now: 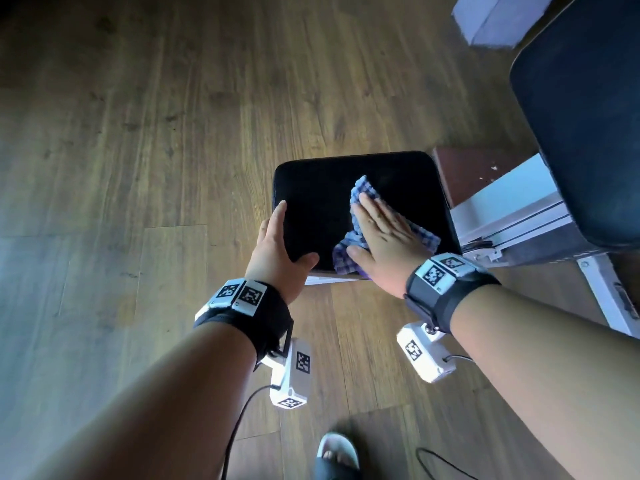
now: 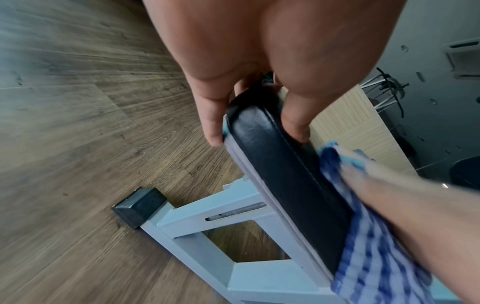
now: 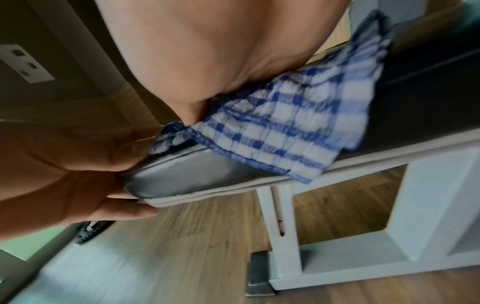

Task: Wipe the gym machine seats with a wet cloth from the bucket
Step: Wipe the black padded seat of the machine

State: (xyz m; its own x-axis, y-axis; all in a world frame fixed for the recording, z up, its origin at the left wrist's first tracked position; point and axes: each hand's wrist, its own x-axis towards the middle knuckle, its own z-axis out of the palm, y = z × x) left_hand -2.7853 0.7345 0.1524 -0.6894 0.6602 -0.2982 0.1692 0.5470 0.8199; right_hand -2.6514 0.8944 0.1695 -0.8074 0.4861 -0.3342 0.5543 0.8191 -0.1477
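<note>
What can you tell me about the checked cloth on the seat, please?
The cloth is a blue-and-white checked weave, crumpled rather than folded. It lies on the near right part of the black padded seat, one corner draping over the front edge. The right hand presses it flat with straight fingers. The left hand grips the seat's near left corner, apart from the cloth. Whether it is wet cannot be told.

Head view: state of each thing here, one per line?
seat: cloth lying on it, gripped at its near-left corner.
checked cloth: spread on the seat, pressed flat.
right hand: flat on the cloth.
left hand: grips the seat's corner, thumb on top.
</note>
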